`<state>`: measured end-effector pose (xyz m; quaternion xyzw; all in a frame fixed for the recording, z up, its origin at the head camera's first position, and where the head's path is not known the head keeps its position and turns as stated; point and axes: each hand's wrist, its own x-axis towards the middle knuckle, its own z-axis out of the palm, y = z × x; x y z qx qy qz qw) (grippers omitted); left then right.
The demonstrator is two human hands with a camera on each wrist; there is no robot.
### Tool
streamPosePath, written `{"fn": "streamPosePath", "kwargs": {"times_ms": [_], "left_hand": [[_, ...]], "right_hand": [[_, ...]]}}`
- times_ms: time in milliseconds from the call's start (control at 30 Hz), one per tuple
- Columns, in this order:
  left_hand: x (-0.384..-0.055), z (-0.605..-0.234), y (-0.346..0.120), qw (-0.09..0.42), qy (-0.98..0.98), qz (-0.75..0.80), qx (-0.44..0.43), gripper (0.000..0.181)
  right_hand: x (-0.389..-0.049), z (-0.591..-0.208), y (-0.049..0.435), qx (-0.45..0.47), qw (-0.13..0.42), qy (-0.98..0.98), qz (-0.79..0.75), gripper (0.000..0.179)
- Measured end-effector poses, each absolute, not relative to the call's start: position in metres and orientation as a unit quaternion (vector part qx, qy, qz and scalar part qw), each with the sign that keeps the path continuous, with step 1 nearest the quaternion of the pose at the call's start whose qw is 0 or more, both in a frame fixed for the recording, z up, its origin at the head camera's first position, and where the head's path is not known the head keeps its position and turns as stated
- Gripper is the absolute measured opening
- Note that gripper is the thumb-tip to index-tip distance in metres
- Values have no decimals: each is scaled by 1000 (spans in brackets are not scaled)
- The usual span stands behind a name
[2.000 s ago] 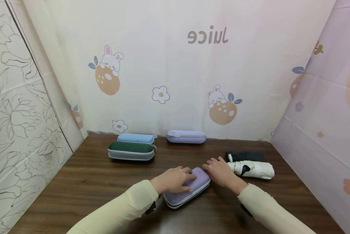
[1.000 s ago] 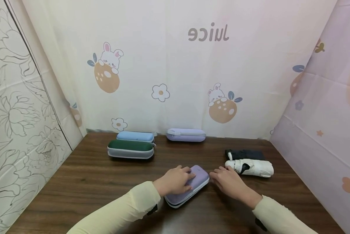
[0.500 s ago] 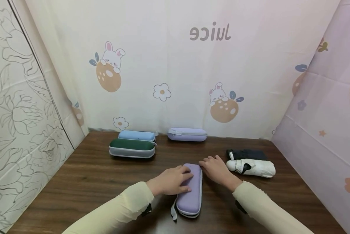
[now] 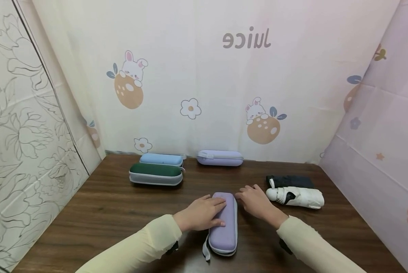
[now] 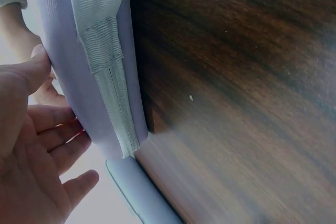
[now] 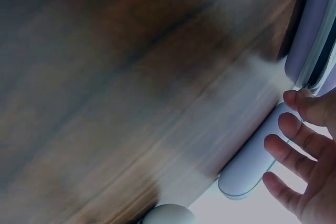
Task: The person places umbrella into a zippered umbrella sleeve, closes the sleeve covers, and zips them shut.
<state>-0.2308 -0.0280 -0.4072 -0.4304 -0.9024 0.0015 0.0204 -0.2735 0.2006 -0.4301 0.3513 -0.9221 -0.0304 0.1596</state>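
Observation:
A purple zip-up glasses case (image 4: 222, 235) lies lengthwise on the dark wooden table, a pale strap loop at its near end. My left hand (image 4: 200, 213) rests on its top, fingers laid across the lid; the left wrist view shows the strap (image 5: 97, 24) along the case's side. At the far right corner, my right hand (image 4: 255, 201) has thumb and index fingertips together at the zip. The right wrist view shows a dark gap (image 6: 328, 45) between the zip's edges, running up to those fingertips, which hide most of the zip pull. The other right fingers are spread.
A green-and-grey case (image 4: 156, 175) stands before a light blue case (image 4: 161, 159) at the back left. A lilac case (image 4: 220, 158) lies by the back curtain. To the right, a white folded umbrella (image 4: 302, 197) lies in front of a black one (image 4: 294, 181).
The purple case has turned from a slant to nearly straight away from me. My right hand moved off to the right, then came back to the far corner; my left hand stayed on top.

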Motion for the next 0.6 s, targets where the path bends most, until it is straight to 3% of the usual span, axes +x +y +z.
{"fn": "streamPosePath", "kwargs": {"times_ms": [433, 600], "left_hand": [[-231, -408, -27, 28, -898, -2, -438, 62], [-242, -398, -32, -34, -889, -38, -455, 56]], "right_hand": [[-237, -431, 206, 405, 158, -900, -41, 7], [-234, -432, 207, 410, 171, -895, -45, 9]]}}
